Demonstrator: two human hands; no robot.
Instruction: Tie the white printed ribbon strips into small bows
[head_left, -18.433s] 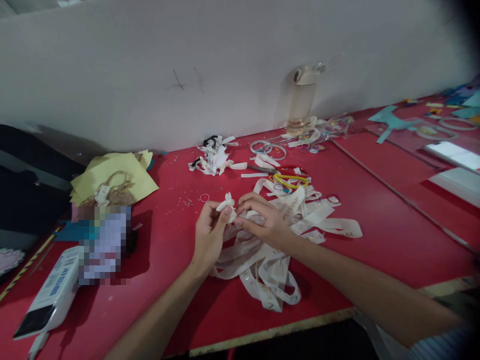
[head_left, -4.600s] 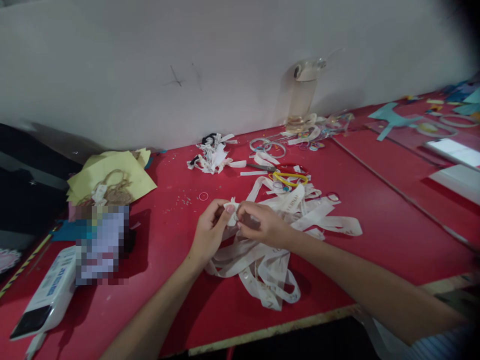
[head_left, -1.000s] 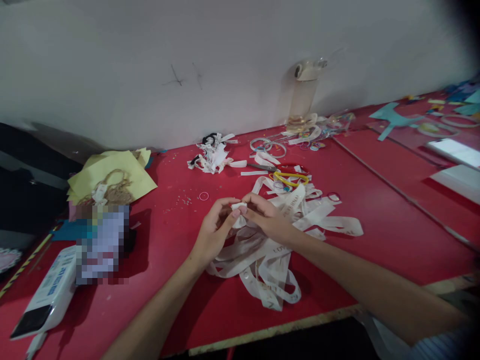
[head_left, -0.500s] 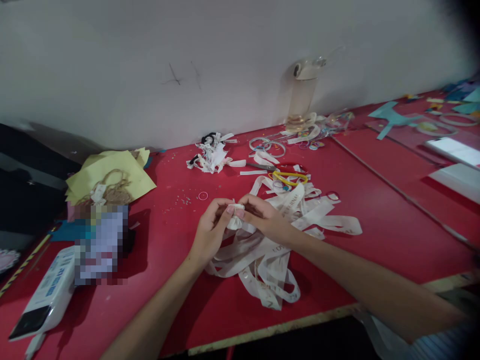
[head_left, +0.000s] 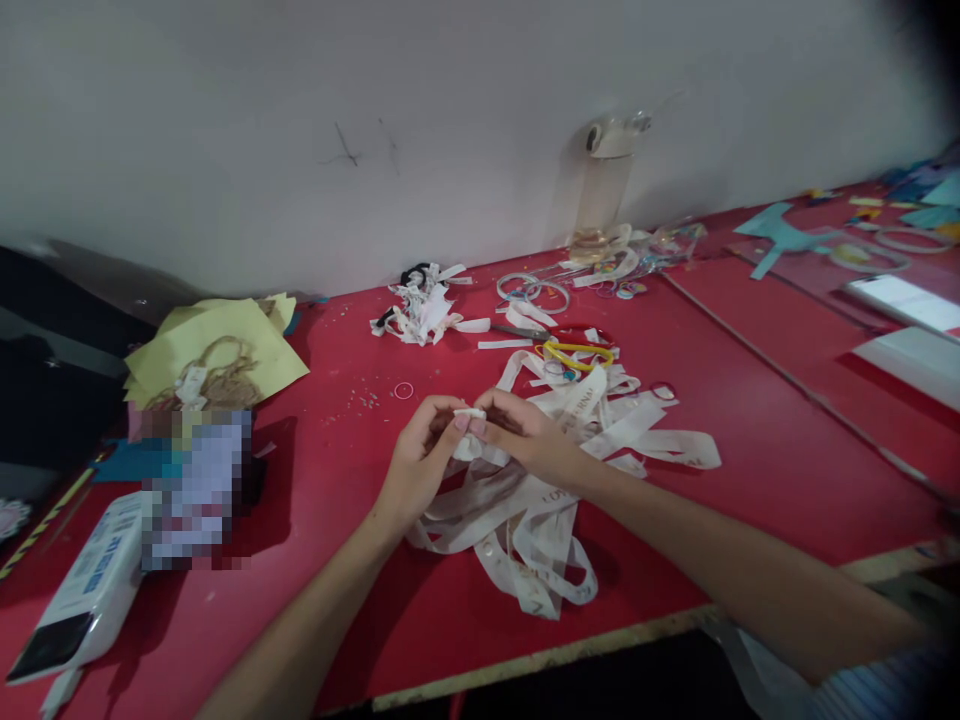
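White ribbon piece (head_left: 470, 447) is pinched by left hand (head_left: 424, 446) and right hand (head_left: 536, 436) at the left edge of the ribbon pile (head_left: 534, 497); scissors (head_left: 550, 341) lie beyond the pile.

Transparent drinking bottle (head_left: 602, 195), upright before the grey wall (head_left: 450, 120). Far right: smartphone (head_left: 909, 302) with lit screen; beyond it, a turquoise paper cut-out (head_left: 784, 238). Left: stacked yellow paper sheets (head_left: 271, 352) bearing brown twine (head_left: 237, 382) with a white tag (head_left: 191, 385); nearer, a white electronic device (head_left: 94, 585) with blue lettering and a black end panel, a white cable (head_left: 61, 690) at its near end.
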